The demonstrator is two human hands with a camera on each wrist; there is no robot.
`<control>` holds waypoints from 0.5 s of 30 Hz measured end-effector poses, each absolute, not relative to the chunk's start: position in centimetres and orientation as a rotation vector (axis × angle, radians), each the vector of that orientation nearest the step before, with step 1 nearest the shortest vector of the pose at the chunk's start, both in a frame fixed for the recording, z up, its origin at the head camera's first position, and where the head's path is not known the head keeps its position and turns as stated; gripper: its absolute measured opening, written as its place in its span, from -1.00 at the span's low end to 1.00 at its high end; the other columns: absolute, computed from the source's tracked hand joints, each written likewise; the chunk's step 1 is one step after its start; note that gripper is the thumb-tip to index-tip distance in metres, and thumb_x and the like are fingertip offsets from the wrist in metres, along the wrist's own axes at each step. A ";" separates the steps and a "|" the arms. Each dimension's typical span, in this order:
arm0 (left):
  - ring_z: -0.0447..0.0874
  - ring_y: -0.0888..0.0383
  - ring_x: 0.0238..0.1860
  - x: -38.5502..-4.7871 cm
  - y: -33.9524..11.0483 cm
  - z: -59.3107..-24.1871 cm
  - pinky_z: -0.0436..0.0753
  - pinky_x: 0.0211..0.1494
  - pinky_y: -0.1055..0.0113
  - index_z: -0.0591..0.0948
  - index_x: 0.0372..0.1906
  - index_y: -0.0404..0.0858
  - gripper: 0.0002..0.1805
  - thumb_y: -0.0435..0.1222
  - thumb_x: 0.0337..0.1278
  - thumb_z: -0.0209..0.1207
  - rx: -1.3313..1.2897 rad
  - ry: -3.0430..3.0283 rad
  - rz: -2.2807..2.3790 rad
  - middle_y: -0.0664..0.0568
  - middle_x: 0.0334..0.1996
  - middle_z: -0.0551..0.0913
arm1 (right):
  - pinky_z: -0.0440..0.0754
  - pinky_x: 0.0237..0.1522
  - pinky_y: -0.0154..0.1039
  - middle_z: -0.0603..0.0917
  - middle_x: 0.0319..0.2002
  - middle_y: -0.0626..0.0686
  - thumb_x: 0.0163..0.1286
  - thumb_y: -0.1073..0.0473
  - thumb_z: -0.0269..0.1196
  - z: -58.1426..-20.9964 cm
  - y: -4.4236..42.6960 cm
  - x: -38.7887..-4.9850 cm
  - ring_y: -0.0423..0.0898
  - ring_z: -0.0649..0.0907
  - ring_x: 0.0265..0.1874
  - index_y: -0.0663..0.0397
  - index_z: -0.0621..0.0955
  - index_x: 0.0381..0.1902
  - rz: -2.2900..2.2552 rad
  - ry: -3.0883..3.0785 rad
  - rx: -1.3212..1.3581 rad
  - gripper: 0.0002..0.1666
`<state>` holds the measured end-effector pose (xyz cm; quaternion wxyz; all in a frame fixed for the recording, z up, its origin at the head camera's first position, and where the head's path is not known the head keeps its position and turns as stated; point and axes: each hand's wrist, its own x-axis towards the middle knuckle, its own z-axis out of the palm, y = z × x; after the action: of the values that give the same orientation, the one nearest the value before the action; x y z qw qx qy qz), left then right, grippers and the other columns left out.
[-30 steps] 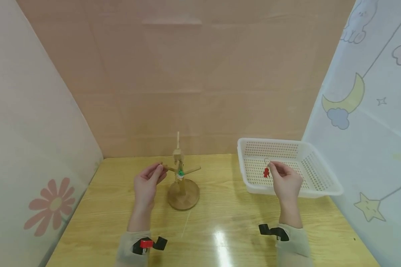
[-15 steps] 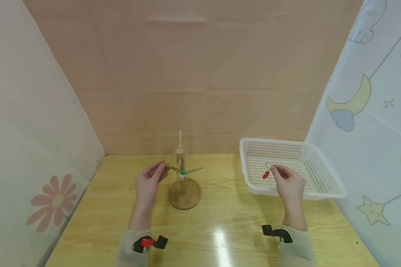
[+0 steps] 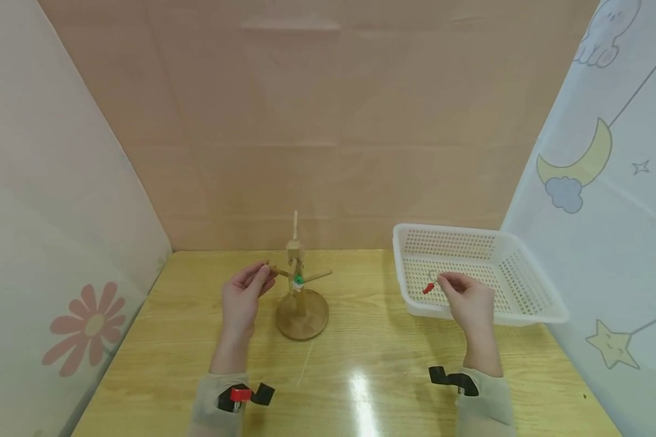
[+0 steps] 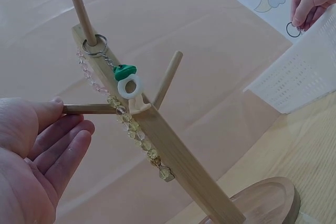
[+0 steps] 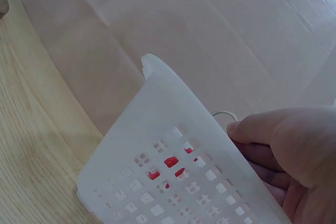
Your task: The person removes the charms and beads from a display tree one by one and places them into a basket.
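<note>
My left hand (image 3: 243, 297) pinches the end of a wooden peg (image 4: 92, 109) between thumb and index finger. That peg belongs to a wooden stand (image 4: 194, 174) with a round base (image 3: 284, 325). From its upper peg hangs a keychain with a green and white charm (image 4: 125, 72). A string of clear and yellowish beads (image 4: 137, 132) also hangs along the post. Over the basket (image 3: 549, 312), my right hand (image 3: 472, 303) pinches a keychain with a small red charm (image 3: 429, 288). Its metal ring (image 5: 226, 113) shows above the rim; the basket wall partly hides the charm in the right wrist view.
The white perforated basket stands at the right of the wooden table (image 3: 361, 352), near the patterned side wall (image 3: 623, 243). Another bare peg (image 3: 318, 276) of the stand points right. A brown backdrop (image 3: 328, 152) rises behind the table.
The right hand has shifted slightly down and left over the basket with the keychain, whose red charm has swung and tilted. My left hand keeps its pinch on the peg. The view has shifted slightly.
</note>
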<state>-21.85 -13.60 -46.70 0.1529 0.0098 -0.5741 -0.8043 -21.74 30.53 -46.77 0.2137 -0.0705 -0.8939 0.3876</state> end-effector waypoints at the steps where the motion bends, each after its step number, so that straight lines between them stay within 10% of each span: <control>1: 0.88 0.09 -0.10 -21.8 -13.6 -46.7 0.84 0.07 0.18 0.71 0.10 -0.50 -0.75 -0.41 0.49 0.31 0.029 -1.648 -2.307 -0.02 -0.16 0.86 | 0.57 -0.34 -0.58 0.85 -0.15 0.17 0.56 0.03 0.39 -46.8 30.5 -21.8 0.02 0.78 -0.21 0.18 0.83 -0.01 1.068 -2.496 -0.189 -0.69; 15: 0.88 0.09 -0.11 -21.8 -13.7 -46.6 0.83 0.08 0.17 0.71 0.09 -0.51 -0.76 -0.42 0.49 0.31 0.029 -1.646 -2.320 -0.04 -0.16 0.86 | 0.71 -0.29 -0.30 0.84 -0.14 0.18 0.60 0.08 0.34 -47.2 30.7 -22.0 0.12 0.79 -0.17 0.19 0.82 0.02 0.993 -2.594 -0.130 -0.70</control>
<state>-21.78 -13.67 -46.61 0.1480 0.0100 -0.5722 -0.8066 -22.00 30.65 -47.22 0.1795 -0.0461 -0.9178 0.3512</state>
